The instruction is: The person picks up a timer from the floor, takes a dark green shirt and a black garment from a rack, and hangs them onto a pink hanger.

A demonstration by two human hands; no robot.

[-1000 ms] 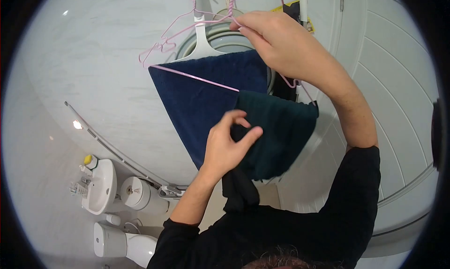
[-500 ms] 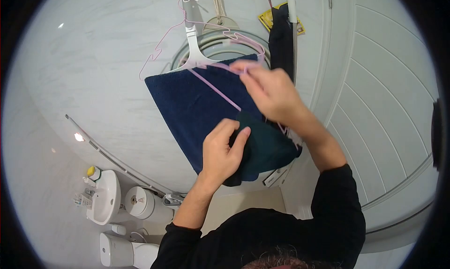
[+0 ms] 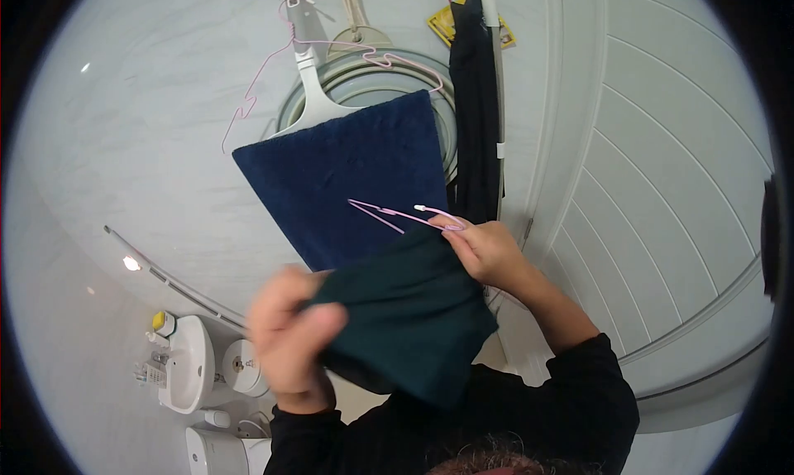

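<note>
My right hand (image 3: 488, 251) is closed on a pink wire hanger (image 3: 442, 220), near its white-tipped hook. Part of the hanger reaches out to the left, and the rest goes behind or into a dark green cloth (image 3: 405, 309). At the left edge of that cloth is my left hand (image 3: 289, 330), blurred, with its fingers and thumb around the fabric. Behind them a dark blue towel (image 3: 347, 169) hangs from a white hanger (image 3: 314, 94). Another pink wire hanger (image 3: 294, 40) hangs bare in front of the white one.
Black cloth (image 3: 475, 103) hangs right of the towel, beside a yellow packet (image 3: 507, 36). A panelled white door (image 3: 670, 194) is at the right. At the lower left are a washbasin (image 3: 188, 367), a round white bin (image 3: 241, 366) and a toilet (image 3: 217, 454).
My right hand has moved down with the pink hanger. My left hand has moved left and down, and the green cloth is spread wider between my hands. The view has shifted slightly.
</note>
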